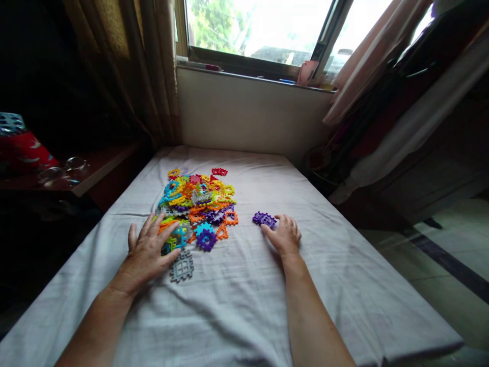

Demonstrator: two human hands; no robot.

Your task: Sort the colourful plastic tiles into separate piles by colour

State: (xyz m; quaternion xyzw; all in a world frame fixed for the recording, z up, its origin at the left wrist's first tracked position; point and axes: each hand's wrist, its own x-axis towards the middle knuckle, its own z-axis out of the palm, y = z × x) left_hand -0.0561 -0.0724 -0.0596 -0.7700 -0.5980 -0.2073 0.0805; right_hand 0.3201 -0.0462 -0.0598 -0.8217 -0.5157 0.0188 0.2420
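My left hand (151,247) lies with its fingers spread over the near left edge of a heap of colourful plastic interlocking tiles (198,196). Its thumb reaches to a grey square tile (182,266) with a window pattern, at the front of the heap. To the right, my right hand (284,233) has its thumb and fingers closed on the end of a purple interlocking tile (264,219), apart from the heap. A dark purple square tile (206,239) and an orange triangle tile (222,232) lie at the heap's near right side.
A wrinkled white cloth (237,316) covers the table. One red tile (219,172) lies behind the heap. On the left, glasses (76,164) rest on a wooden surface beside a red item (25,153). A window sill (252,76) and curtains (126,66) stand beyond.
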